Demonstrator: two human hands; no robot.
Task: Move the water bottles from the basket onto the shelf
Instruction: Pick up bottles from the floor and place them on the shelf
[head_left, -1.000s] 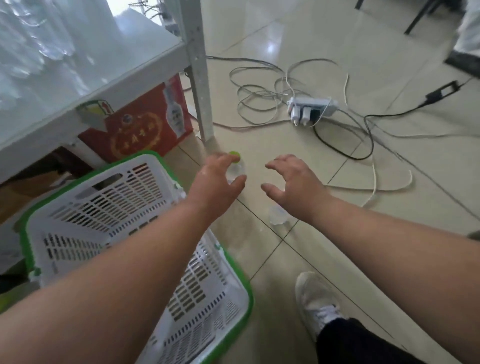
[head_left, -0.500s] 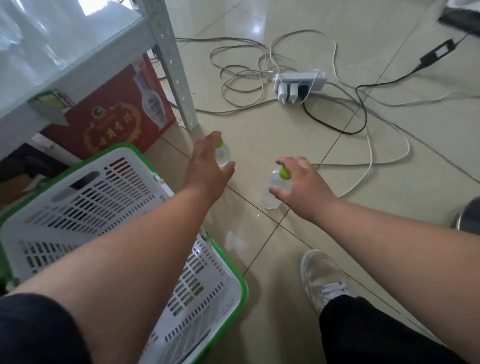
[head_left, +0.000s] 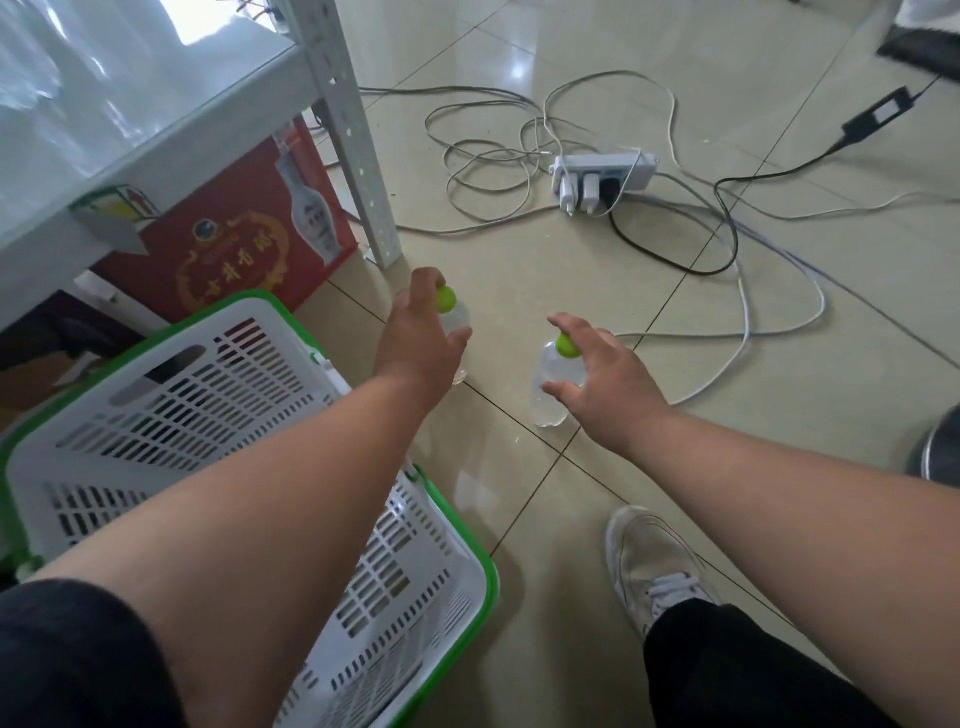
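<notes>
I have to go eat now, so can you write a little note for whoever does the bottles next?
Left hand: holds a green-capped bottle.
Right hand: holds another green-capped bottle.
Both bottles are out over the floor tiles, beside the white basket, which shows no bottles in the part in view.
Done: both are out of the basket.
Left: put both up on the shelf at upper left.

"What sort of room are you standing in?"

"You're in a storeroom or the back of a small shop, by the look of it. You have glossy beige floor tiles (head_left: 727, 67) underfoot, a white slotted-steel shelf (head_left: 340, 119) beside you, and a red gift carton (head_left: 228, 244) printed with a porcelain liquor bottle tucked under it."

"Anything else?"

"A green-rimmed white shopping basket (head_left: 218, 415) at your feet, and a power strip (head_left: 602, 179) trailing loose cables (head_left: 488, 171) across the floor."
</notes>
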